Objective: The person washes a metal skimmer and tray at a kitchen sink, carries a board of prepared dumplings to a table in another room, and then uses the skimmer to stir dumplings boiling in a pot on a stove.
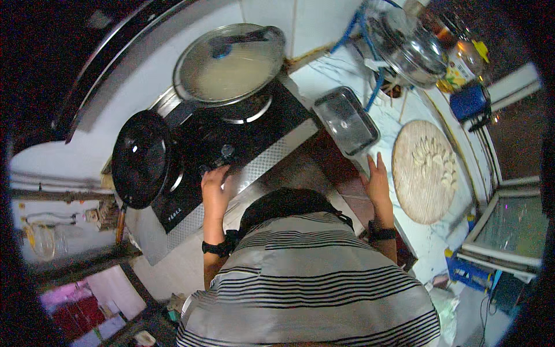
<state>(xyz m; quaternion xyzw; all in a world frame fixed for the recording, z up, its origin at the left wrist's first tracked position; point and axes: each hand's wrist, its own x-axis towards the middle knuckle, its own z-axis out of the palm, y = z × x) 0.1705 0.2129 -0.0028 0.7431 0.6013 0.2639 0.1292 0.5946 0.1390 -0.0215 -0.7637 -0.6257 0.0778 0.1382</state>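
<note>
My left hand (215, 189) is at the control knobs of a black gas stove (197, 143); its fingertips lie by a knob, and whether they grip it is unclear. My right hand (376, 180) rests at the edge of the marbled counter (383, 134), fingers apart and holding nothing, just below a rectangular metal tray (345, 119). A large pan with a glass lid (247, 71) stands on the far burner, pale contents showing through the lid. Right of my right hand lies a round wooden board (416, 195) with several small whitish pieces of dough or dumplings (429, 154).
A black frying pan (141, 160) sits on the left burner, its wooden handle towards me. At the back right are a steel pot (407, 47), an oil bottle (461, 65) and a blue hose (375, 89). A framed glass panel (511, 225) stands at the right.
</note>
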